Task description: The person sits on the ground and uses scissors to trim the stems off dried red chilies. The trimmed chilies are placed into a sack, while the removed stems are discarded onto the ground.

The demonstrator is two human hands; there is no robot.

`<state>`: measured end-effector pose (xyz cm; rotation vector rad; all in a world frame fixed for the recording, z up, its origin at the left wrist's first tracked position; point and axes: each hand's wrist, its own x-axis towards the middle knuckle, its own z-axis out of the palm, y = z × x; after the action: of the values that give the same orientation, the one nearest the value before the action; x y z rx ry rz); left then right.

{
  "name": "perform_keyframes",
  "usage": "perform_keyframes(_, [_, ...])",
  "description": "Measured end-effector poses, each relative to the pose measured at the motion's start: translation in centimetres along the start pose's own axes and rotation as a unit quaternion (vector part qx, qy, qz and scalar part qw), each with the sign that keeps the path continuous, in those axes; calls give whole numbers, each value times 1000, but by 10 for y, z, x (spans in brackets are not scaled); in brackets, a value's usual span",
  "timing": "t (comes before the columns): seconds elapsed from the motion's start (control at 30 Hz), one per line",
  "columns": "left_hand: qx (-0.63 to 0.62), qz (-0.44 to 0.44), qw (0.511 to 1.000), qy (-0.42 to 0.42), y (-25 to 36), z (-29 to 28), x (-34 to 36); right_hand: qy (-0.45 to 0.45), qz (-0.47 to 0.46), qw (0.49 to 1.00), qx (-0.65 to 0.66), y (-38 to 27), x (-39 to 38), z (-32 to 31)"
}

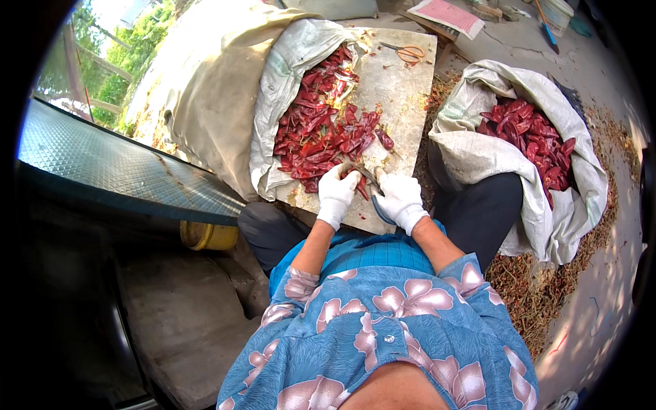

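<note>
My left hand (336, 193), in a white glove, pinches a dried red pepper (361, 188) near the board's front. Beside it my gloved right hand (400, 198) grips scissors with a blue handle (381, 212), their blades close to the pepper. A pile of dried red peppers (307, 143) spills from an open white woven sack (268, 147) onto the pale board (403, 102). A second pair of scissors (408, 53), with orange handles, lies at the board's far end.
A white sack of peppers (519, 137) stands right, among scattered plant debris (512, 301). A tan cloth (205, 109) and textured metal sheet (102, 164) lie left, a yellow bucket (208, 235) below. Behind are a pink-and-white bag (451, 15), white bucket (555, 15) and blue-handled tool (547, 31).
</note>
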<state>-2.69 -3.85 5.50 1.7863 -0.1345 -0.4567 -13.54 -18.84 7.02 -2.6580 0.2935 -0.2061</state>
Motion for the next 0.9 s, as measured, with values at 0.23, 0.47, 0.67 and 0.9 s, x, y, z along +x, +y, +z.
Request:
perform_keyframes(0.23, [131, 84, 988, 14, -16, -2, 24, 69, 49, 990, 109, 21, -3, 16])
perform_keyframes(0.47, [439, 229, 868, -44, 25, 37, 67, 211, 124, 954, 172, 59, 15, 26])
perform_keyframes(0.67, [630, 244, 724, -139, 21, 84, 104, 237, 138, 944, 181, 53, 18, 22])
perform_keyframes(0.9, [508, 197, 837, -51, 34, 68, 77, 193, 168, 958, 127, 60, 16, 24])
